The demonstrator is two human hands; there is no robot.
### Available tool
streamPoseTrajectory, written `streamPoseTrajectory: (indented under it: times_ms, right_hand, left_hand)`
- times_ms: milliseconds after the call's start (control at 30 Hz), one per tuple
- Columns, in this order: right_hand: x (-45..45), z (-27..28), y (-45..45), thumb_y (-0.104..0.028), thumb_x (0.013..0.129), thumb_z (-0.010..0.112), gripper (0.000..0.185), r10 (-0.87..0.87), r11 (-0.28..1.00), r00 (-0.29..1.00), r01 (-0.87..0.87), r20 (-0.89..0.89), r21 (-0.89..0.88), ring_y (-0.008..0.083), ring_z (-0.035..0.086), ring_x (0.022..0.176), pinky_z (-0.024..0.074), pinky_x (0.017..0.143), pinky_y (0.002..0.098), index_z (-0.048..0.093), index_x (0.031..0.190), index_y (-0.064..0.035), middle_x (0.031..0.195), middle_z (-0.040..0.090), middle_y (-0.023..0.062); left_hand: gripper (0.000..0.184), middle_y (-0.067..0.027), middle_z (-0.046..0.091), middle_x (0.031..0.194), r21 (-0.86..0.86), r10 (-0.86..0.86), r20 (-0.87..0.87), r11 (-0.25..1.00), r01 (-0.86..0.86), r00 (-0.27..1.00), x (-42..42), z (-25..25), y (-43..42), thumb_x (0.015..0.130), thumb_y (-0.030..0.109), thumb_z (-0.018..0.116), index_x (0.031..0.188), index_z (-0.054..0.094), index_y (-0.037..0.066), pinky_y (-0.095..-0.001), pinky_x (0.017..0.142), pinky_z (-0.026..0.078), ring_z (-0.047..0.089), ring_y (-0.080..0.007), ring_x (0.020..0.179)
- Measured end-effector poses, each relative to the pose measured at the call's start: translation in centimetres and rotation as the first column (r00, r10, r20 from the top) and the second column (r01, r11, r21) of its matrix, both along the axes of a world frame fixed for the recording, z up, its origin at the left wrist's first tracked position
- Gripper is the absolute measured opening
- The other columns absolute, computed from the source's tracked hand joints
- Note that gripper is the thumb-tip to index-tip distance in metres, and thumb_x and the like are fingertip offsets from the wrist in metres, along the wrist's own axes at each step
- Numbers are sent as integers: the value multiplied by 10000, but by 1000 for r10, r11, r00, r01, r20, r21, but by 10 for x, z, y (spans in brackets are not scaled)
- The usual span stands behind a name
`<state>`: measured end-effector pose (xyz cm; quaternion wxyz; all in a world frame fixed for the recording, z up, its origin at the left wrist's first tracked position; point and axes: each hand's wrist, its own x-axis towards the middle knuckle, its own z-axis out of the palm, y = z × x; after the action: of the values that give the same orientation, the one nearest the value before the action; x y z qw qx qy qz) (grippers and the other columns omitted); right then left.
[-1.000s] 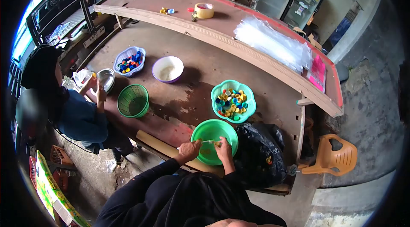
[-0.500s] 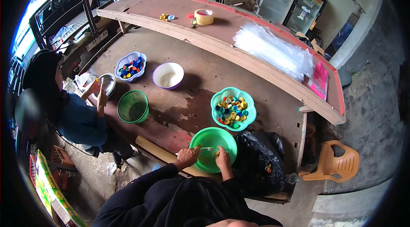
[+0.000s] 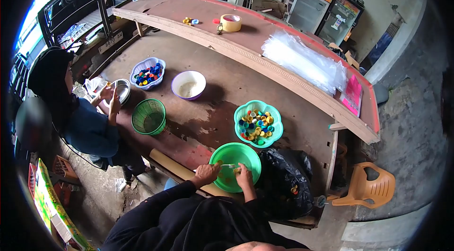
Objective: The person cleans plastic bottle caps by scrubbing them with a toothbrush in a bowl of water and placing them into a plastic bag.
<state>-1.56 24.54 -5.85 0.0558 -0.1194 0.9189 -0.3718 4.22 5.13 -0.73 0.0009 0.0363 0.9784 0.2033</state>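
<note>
Table (image 3: 302, 133) is bearing green basin (image 3: 234, 152) at near edge. Over it, left hand (image 3: 206, 174) and right hand (image 3: 245, 177) are hovering: left is gripping thin tool (image 3: 228, 165), right is pinching small yellowish piece (image 3: 237, 170) by tool's tip; identity unclear.

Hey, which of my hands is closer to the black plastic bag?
Your right hand. It's at the right part of the green basin, left of the black plastic bag; your left hand is farther away, by the basin's left rim.

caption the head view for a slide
Left hand holding a thin tool, right hand near its tip, at a green bowl.
</note>
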Motion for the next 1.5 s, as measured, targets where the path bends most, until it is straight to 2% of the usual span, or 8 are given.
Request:
streamPoseTrajectory:
  times_ms: [833,900,967,1067,1167,1233,1267,1500]
  right_hand:
    - [-6,12,-7,-76,741,649,406,-66,988,997,59,44,146,310,612,883,479,760,384,540,1133,-77,959,639,131]
    - [-9,6,-3,-63,741,643,408,85,988,991,-98,107,119,316,601,907,476,765,387,537,1135,-77,966,637,131]
    - [-7,6,1,-45,736,641,421,118,992,992,-120,52,45,320,601,899,476,766,386,533,1141,-77,958,637,137]
    - [-2,4,2,-29,726,641,441,5,992,1000,-2,-26,124,319,609,872,481,755,383,528,1150,-70,939,638,145]
    - [-3,-1,4,-51,728,665,459,47,999,997,-47,61,0,264,632,825,492,731,349,516,1162,-60,903,643,132]
    - [0,9,-1,-88,734,691,471,-23,973,977,72,214,-221,198,635,779,496,700,311,509,1168,-49,866,642,103]
    - [0,19,0,-126,724,721,517,7,959,985,42,172,-281,159,628,758,494,682,289,487,1178,-43,843,639,84]
    - [0,19,1,-139,704,741,599,-76,949,980,128,186,-289,159,616,712,497,649,296,434,1208,-39,831,632,91]
  left_hand:
    - [209,-111,551,517,49,-12,-21,999,13,1000,-2,-3,-4,877,304,480,920,492,100,-427,379,414,563,-299,435]
    - [206,-110,552,520,56,-30,-40,998,33,999,-3,-5,-4,876,303,480,906,489,100,-424,379,414,562,-296,434]
    - [203,-112,560,534,11,-38,23,999,38,999,-4,-6,-4,872,298,486,887,489,95,-426,389,418,567,-295,443]
    - [199,-112,564,541,26,-39,-22,999,39,999,-4,-7,-3,867,295,492,883,489,96,-433,397,422,573,-297,455]
    - [188,-118,574,572,30,-44,-38,999,45,998,-4,-4,0,883,284,475,844,483,101,-438,401,431,573,-305,465]
    - [189,-117,574,571,27,-58,-63,998,60,996,-3,-4,2,884,287,476,846,486,102,-438,400,431,574,-306,467]
    - [189,-115,575,571,22,-70,-83,997,72,994,-3,-4,4,884,289,478,848,489,104,-439,400,432,575,-307,468]
    - [187,-124,603,670,2,-138,-5,990,138,990,-8,14,9,881,279,484,923,477,98,-437,433,452,600,-319,534]
